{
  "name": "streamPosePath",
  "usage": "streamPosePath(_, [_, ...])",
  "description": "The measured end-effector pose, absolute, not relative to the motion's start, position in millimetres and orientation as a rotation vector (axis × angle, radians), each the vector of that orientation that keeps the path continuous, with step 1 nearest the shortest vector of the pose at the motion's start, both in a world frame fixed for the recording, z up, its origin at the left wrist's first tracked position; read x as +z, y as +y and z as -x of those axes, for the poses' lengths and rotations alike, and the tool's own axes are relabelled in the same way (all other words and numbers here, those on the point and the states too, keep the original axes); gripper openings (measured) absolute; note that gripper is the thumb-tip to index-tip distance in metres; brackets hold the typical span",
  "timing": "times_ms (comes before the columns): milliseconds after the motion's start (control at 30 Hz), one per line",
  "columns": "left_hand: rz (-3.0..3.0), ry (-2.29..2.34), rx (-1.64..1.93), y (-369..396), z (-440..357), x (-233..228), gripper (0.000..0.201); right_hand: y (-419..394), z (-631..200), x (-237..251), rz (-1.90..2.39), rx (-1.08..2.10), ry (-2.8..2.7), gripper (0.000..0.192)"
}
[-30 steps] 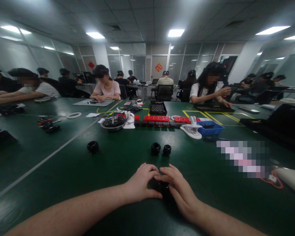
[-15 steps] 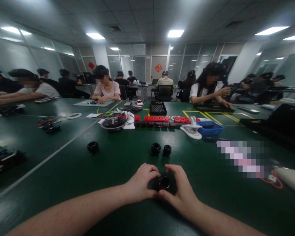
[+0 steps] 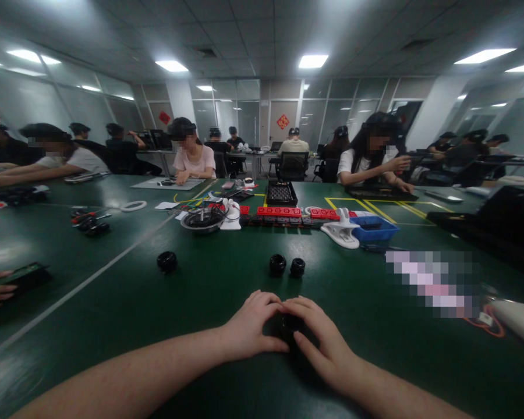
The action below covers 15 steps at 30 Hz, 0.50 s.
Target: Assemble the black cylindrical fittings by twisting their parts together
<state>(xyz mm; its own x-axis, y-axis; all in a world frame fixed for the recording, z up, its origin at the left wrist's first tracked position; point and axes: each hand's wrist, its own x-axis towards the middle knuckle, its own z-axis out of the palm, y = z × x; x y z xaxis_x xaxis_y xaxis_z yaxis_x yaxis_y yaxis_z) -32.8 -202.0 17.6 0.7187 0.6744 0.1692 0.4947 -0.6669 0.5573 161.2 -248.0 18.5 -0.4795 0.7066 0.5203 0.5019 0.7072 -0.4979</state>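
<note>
Black ring-like part [image 3: 290, 325], one: at the green table's [image 3: 209, 302] near side, between both hands. Left hand [image 3: 248, 327] – curled round its left, grasping; right hand [image 3: 325, 340] – gripping its right. Handling: left steady, right pressure light, even. Obscured: most of the part, contact points, underside.

The black part [image 3: 290, 324] is round and glossy, its rim facing up; it stands clasped between left hand [image 3: 250, 324] and right hand [image 3: 322, 334], partly hidden.
</note>
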Motion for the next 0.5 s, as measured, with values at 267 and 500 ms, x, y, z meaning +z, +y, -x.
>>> streamPosePath(267, [-2.537, 1.078, 0.544, -203.9, 56.7, 45.1, 0.044, -247.2, -162.4, 23.6, 0.931, 0.398, -2.214, 0.047])
streamPosePath(500, [-2.317, 2.295, 0.998, -156.2, 189.4, 70.0, 0.071, -246.6, -164.3, 18.4, 0.917, 0.466, -2.210, 0.049])
